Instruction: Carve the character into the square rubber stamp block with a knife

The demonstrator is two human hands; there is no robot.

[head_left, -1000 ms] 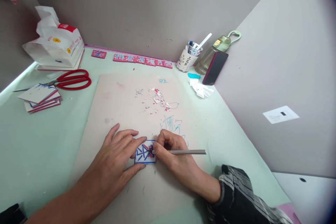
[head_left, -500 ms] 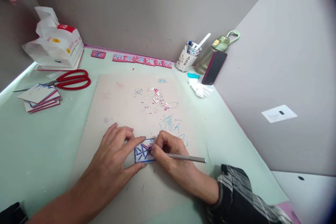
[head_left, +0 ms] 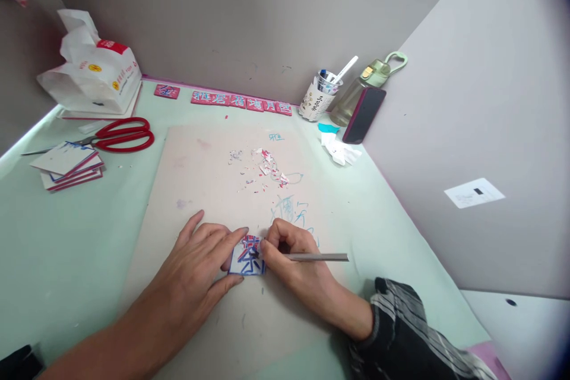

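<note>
A small white tile [head_left: 238, 264] with a blue border and a blue character lies on the board; red shows in the character's upper strokes. My left hand [head_left: 202, 261] grips this tile between thumb and fingers at its left side. In my right hand [head_left: 294, 252] is a slim metal-handled carving knife [head_left: 327, 257], pinched like a pen, its dark tip at the character's middle. The fingers hide much of its front end. Red, white and dark shavings [head_left: 267, 166] are scattered on the board beyond both hands.
The pale board [head_left: 178, 160] rests on a green tabletop [head_left: 89, 237]. Red-handled scissors [head_left: 124, 135] and stacked tiles [head_left: 69, 166] are at left, below a white bag [head_left: 102, 71]. Carved red tiles [head_left: 240, 101] line the back wall. A pen cup [head_left: 316, 101], bottle [head_left: 354, 98] and phone [head_left: 364, 116] stand back right.
The tile has been turned, so its character now stands upright with the red cuts at the top. The knife's handle lies more level, and my left fingers have shifted on the tile.
</note>
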